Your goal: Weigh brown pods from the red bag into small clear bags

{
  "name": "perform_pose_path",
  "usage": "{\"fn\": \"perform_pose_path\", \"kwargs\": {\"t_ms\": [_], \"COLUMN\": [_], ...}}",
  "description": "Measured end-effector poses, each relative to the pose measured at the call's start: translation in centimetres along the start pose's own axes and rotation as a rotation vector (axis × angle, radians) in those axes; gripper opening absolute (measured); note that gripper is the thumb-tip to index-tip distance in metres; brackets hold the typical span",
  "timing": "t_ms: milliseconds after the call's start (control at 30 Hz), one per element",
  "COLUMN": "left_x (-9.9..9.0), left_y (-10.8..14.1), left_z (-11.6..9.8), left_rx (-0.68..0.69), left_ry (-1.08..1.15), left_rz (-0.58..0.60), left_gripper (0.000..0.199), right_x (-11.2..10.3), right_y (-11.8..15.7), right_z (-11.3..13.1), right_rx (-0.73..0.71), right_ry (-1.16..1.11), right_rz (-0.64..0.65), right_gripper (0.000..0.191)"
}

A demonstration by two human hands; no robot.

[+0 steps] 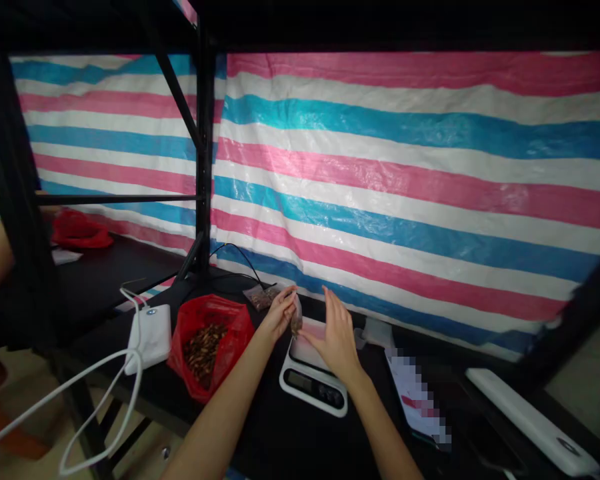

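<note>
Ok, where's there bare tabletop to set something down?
Bare black tabletop shows in front of the scale, between the forearms, and in a narrower strip between the right forearm and the phone. Crowded: the red bag beside the white power bank, and the small bags behind the left hand.

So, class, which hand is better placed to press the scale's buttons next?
Probably the right hand: its fingers are spread above the scale, near the buttons, though its thumb is at the small bag. The left hand pinches that bag.
</note>
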State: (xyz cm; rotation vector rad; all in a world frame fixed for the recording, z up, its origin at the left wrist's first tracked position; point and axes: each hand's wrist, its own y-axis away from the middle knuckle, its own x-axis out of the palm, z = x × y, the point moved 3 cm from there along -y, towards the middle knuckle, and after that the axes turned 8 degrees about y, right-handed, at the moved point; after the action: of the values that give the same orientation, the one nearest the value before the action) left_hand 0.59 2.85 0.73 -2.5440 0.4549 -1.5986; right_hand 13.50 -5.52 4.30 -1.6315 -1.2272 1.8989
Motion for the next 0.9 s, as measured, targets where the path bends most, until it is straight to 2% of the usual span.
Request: {"fn": "perform_pose_path", "kwargs": {"t_ms": [67,167,300,433,500,567,700,767,900], "left_x": [0.2,0.5,1.2,1.8,1.9,2.0,2.1,2.3,2.7], "left_y": [0.0,0.2,0.7,1.0,0.9,0.9,1.4,1.6,1.7], "left_z": [0.2,0.9,2.3,2.2,1.8,1.9,3.5,4.2,4.7], "left_rx": [-0.011,-0.039,-0.134,-0.151,-0.108,-0.102,-0.236,-0.25,-0.245], "left_ry": [-0.015,-0.084,-0.202,-0.361,-0.49,-0.628,-0.844,-0.854,-0.769], "left_rz": [0.013,0.044,0.172,0.267,0.265,0.258,0.394,0.453,0.472], "left_gripper": [0.042,0.039,0.036,0.055,0.056,0.042,0.059,0.056,0.043], "right_x": [1.4,2.6,2.6,1.9,1.3,0.8,0.8,1.2,1.3], "right_y": [0.5,1.4,1.7,1.6,1.7,1.8,2.2,2.3,2.1], "right_z": [-1.2,-0.8,0.2,-0.8,-1.5,-2.1,-2.5,-2.5,-2.5], "right_rx": [0.029,0.023,0.058,0.13,0.114,0.095,0.067,0.047,0.054], "right_ry": [-0.065,-0.146,-0.186,-0.218,-0.159,-0.019,0.195,0.201,0.179], "right_rz": [0.098,0.177,0.162,0.135,0.099,0.083,0.11,0.132,0.175], "right_gripper": [0.097,0.098,0.086,0.066,0.059,0.056,0.055,0.055,0.054]}}
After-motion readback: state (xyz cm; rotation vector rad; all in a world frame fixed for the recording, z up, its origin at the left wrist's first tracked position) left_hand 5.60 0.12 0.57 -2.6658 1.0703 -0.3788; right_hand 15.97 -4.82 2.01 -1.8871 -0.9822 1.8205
